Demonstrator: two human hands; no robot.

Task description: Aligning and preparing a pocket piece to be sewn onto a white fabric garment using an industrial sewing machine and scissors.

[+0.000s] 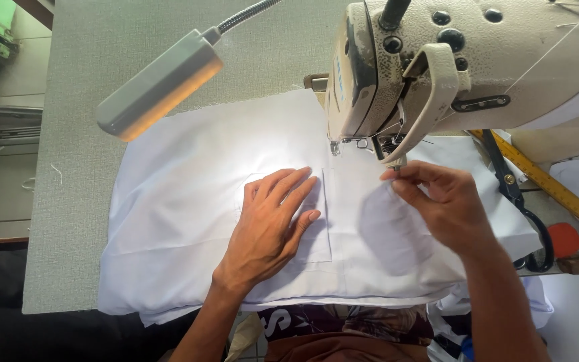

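Gooseneck lamp (pixel 159 84) over the table's (pixel 75 201) far-left area. Left hand (pixel 269 224) flat, fingers spread, pressing the patch pocket (pixel 316 221) on the white fabric (pixel 182 201) at table centre; grasping nothing. Right hand (pixel 437 201) pinches the fabric just below the sewing machine's (pixel 464 60) presser foot (pixel 389 149), nearer it. Pocket's long axis runs toward the foot. Scissors (pixel 524 208) at right edge

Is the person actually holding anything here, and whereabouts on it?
The right hand pinches the white fabric at a spot just under the sewing machine. The left hand only presses flat on a small white patch, gripping nothing.
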